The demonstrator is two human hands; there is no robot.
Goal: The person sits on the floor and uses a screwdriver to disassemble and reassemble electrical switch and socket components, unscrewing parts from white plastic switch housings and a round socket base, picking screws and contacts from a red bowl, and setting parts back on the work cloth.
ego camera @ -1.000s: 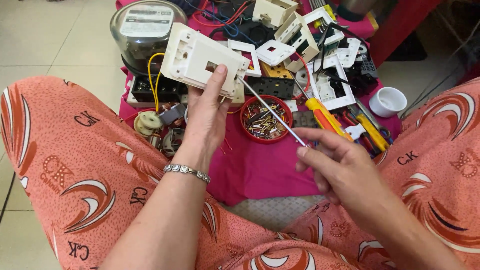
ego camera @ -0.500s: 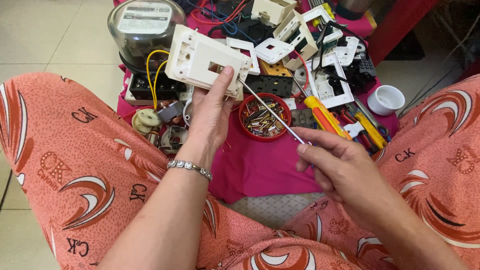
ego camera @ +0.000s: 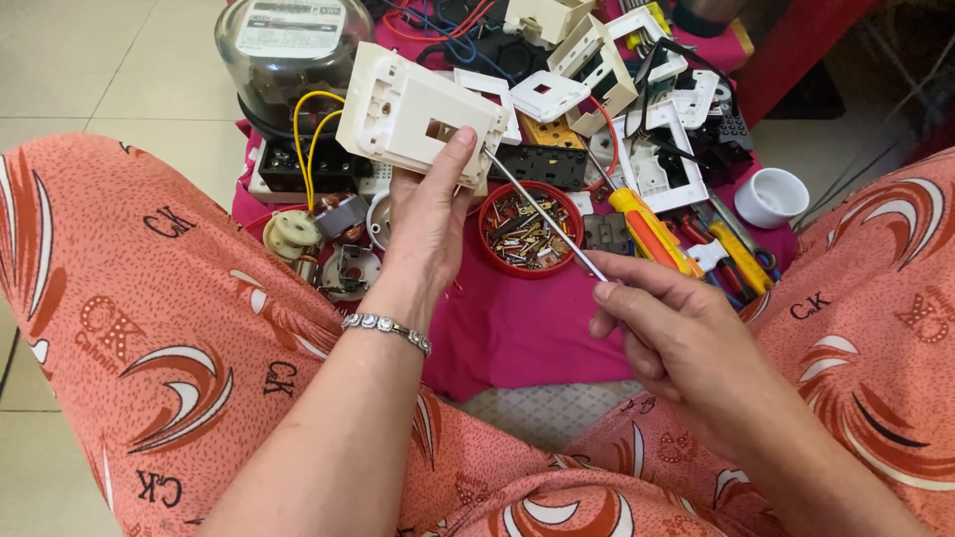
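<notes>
The right hand [ego camera: 686, 338] pinches a thin steel rod tool [ego camera: 545, 214] between closed fingertips. The rod's long axis runs up and left from this grip; its tip touches the right edge of the cream plastic switch plate [ego camera: 418, 119]. The left hand [ego camera: 430, 214] clamps that plate, thumb on its face, above the magenta cloth [ego camera: 517, 328], over the cloth's far edge. A red bowl of screws [ego camera: 530, 231] sits under the rod.
</notes>
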